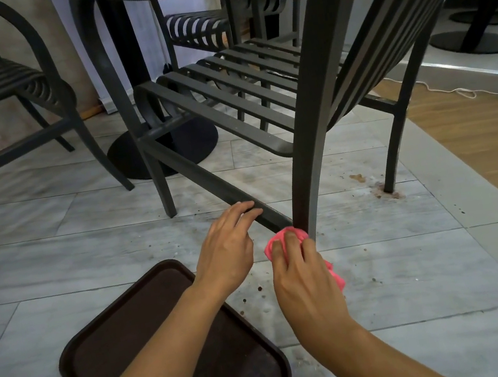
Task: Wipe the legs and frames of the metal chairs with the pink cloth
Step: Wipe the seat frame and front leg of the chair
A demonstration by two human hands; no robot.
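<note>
Grey tiled floor [89, 262], stained. Right hand [304, 280] grips pink cloth [285, 238] against chair leg [309, 146], seemingly touching. Left hand [227, 247]: relaxed fingers rest on crossbar [192, 171]. Brown tray [109, 347] near.

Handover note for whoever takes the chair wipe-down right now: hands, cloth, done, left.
Right hand grips the pink cloth, pressed against the foot of the near chair leg.
Left hand rests its fingers on the low crossbar.
Brown tray lies on the floor by the left forearm.
Done: cannot tell which parts are already wiped.
Left: probably the crossbar, the other legs, and the chair on the left.
</note>
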